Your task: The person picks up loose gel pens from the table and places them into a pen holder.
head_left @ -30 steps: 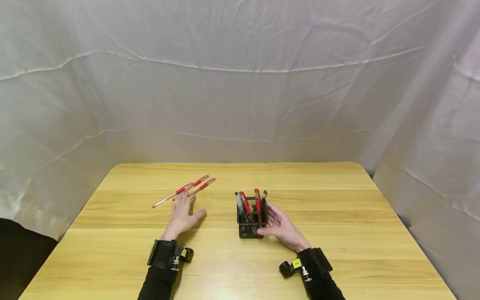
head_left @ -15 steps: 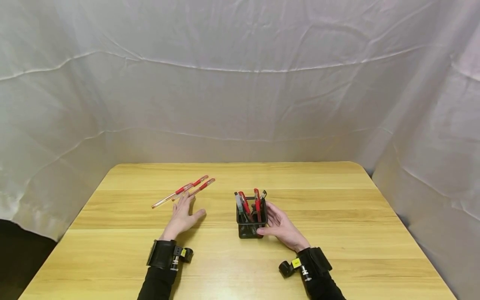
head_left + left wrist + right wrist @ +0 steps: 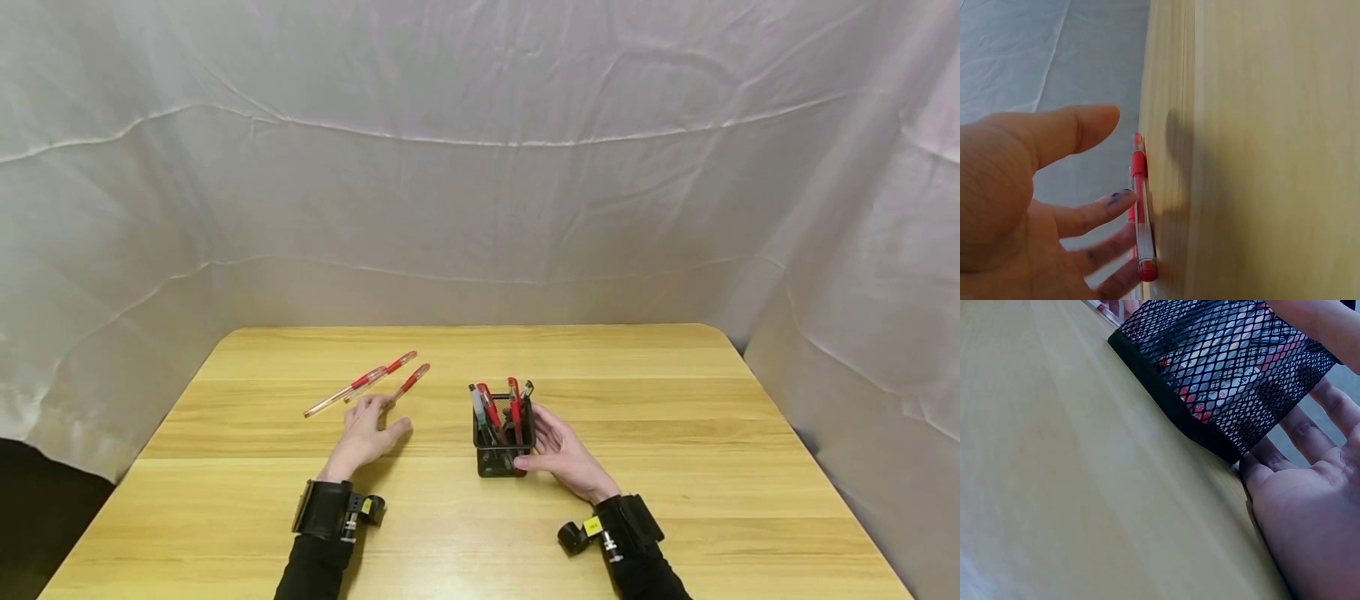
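Observation:
My left hand (image 3: 362,437) lies low over the table, its fingertips at the near red pen (image 3: 411,382). In the left wrist view, that clear-barrelled pen (image 3: 1139,165) with a red grip lies along the outstretched fingers, and the thumb stays apart from it. Two more red pens (image 3: 330,402) lie side by side just beyond. A black mesh pen holder (image 3: 498,461) stands upright on the table, with red, grey and black pens in it. My right hand (image 3: 566,458) holds this holder from the right, thumb on its near side and fingers behind.
The light wooden table (image 3: 675,417) runs to a rounded far edge. Pale grey cloth (image 3: 480,208) hangs behind it and on both sides. Black wrist straps with small cameras (image 3: 573,539) sit on both forearms.
The near red pen has shifted slightly toward me and turned a little, as the left fingers drew back. The right hand and pen holder stay where they were.

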Demonstrator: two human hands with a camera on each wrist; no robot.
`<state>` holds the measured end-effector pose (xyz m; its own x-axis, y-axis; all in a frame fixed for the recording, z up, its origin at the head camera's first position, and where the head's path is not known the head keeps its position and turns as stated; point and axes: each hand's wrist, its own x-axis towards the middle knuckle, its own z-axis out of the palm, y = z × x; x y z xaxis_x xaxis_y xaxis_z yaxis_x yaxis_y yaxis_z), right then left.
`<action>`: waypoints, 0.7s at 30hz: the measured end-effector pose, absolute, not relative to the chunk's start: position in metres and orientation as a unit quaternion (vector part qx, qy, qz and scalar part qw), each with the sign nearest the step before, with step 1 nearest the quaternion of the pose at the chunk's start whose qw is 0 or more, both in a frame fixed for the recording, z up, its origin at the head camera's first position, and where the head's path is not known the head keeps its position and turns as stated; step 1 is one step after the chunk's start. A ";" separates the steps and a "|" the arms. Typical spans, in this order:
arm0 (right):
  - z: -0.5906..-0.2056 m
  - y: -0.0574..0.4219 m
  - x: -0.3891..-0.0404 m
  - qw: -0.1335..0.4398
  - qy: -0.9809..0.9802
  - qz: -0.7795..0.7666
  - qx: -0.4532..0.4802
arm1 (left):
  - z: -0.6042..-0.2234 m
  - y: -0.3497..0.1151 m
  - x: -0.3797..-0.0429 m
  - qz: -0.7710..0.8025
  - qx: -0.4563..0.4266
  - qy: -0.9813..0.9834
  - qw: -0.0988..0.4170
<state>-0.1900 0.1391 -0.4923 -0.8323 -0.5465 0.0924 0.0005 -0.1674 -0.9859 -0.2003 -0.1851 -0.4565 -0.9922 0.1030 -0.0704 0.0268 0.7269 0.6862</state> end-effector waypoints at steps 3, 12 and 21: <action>-0.493 0.139 -0.191 0.183 0.616 -0.732 -0.224 | -0.457 -0.184 -0.201 0.357 0.053 0.931 0.058; -0.493 0.139 -0.191 0.184 0.619 -0.731 -0.222 | -0.454 -0.183 -0.198 0.365 0.040 0.930 0.011; -0.494 0.140 -0.192 0.187 0.628 -0.724 -0.217 | -0.450 -0.188 -0.194 0.358 -0.037 0.933 0.011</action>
<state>-0.1916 0.1401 -0.4940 -0.8362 -0.5427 0.0788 -0.0013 -0.1417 -0.9899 -0.1939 -0.1878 -0.4500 -0.9971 -0.0605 -0.0465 -0.0761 0.7406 0.6676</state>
